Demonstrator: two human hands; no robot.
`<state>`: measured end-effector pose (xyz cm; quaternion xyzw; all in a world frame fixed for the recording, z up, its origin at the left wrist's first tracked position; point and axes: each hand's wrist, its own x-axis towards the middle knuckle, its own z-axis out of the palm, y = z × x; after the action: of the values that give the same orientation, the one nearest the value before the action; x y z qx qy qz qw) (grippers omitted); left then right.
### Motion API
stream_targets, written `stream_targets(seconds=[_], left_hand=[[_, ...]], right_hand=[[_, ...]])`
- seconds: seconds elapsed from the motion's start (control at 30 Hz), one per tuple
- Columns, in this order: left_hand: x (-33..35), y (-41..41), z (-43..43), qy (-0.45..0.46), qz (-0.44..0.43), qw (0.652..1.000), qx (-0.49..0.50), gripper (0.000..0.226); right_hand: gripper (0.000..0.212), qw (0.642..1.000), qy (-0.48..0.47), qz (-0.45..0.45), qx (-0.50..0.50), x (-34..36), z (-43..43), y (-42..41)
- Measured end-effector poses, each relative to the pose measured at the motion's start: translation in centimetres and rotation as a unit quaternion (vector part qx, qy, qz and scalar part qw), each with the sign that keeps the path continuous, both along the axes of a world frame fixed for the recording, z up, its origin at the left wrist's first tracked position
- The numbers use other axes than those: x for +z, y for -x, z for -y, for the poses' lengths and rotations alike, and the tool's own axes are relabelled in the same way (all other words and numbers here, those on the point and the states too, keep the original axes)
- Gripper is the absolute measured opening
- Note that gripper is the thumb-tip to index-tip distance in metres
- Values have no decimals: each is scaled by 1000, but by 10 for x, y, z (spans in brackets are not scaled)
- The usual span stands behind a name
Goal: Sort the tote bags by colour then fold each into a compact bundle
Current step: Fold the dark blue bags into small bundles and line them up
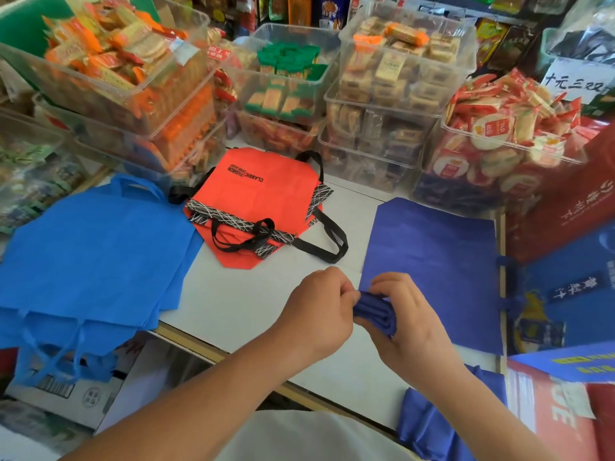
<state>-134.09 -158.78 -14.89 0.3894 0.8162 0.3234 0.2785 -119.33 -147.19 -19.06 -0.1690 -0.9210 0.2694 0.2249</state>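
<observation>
- Filling the middle of a crowded snack shop, a white tabletop [253, 304] carries the bags. Clear plastic bins [382, 128] of wrapped biscuits and crackers stand stacked along its far edge.
- Both hands meet over the near part of the tabletop. The left hand [319, 311] pinches one end of a dark blue bundle [374, 312] with curled fingers, and the right hand [409, 324] wraps round the other side.
- The bundle sits at the near-left corner of a dark blue tote bag [439, 271] lying flat on the right of the tabletop.
- Light blue tote bags [93, 261] lie piled on the left, handles hanging over the near edge.
- Orange-red tote bags [266, 188] with black handles lie stacked at the middle back, just before the bins.
- More dark blue fabric [429, 424] hangs at the near edge beneath the right forearm.
- Red and blue gift bags [565, 201] and a handwritten sign [575, 82] crowd the right side.
</observation>
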Motion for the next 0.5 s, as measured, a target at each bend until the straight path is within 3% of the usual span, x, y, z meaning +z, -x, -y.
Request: stream_targets(seconds=[0.1, 0.27, 0.5], left_hand=[[-7, 5, 0, -37, 19, 998, 52, 10], [-14, 1, 0, -35, 67, 995, 69, 10], [-13, 0, 3, -38, 36, 996, 75, 11]], right_hand=[[36, 999, 27, -38, -2, 1, -4, -6], [19, 1000, 29, -4, -5, -3, 1, -1], [27, 999, 18, 16, -31, -5, 19, 15]])
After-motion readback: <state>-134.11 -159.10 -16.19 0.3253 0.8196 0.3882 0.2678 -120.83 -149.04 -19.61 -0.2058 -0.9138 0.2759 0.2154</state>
